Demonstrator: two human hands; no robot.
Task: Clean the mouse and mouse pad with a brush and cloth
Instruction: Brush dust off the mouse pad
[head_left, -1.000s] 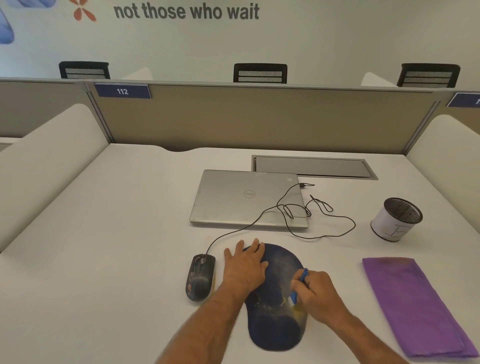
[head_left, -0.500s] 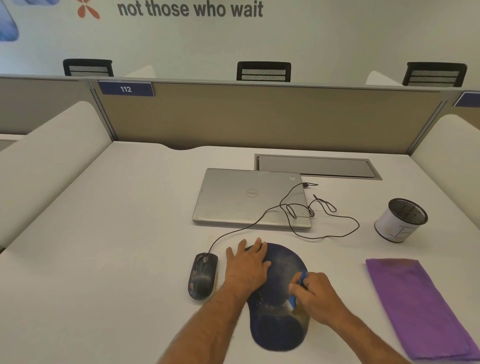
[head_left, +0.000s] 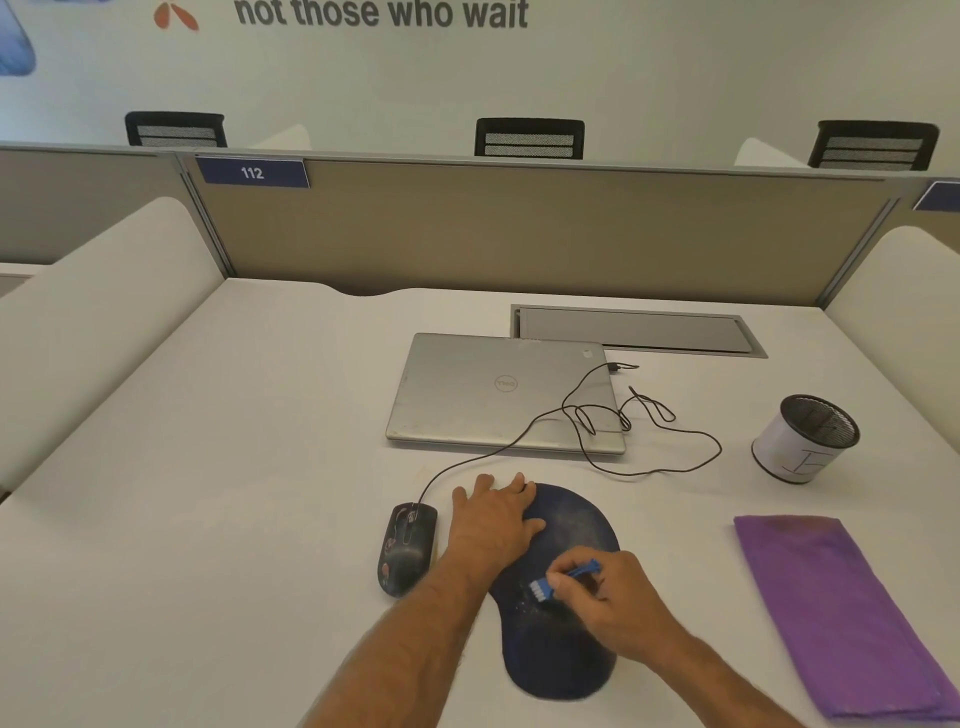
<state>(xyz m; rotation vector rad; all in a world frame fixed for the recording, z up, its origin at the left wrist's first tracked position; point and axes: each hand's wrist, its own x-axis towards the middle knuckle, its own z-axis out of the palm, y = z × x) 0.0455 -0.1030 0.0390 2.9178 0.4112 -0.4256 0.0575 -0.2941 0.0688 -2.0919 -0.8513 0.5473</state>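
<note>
The left hand lies flat, fingers straight and spread, pressing the far left edge of the dark blue mouse pad on the white desk. The right hand curls its fingers around a small blue brush, whose pale bristles poke out past the fingertips onto the middle of the pad. The black mouse sits just left of the pad, beside the left wrist. A folded purple cloth lies well apart to the right.
</note>
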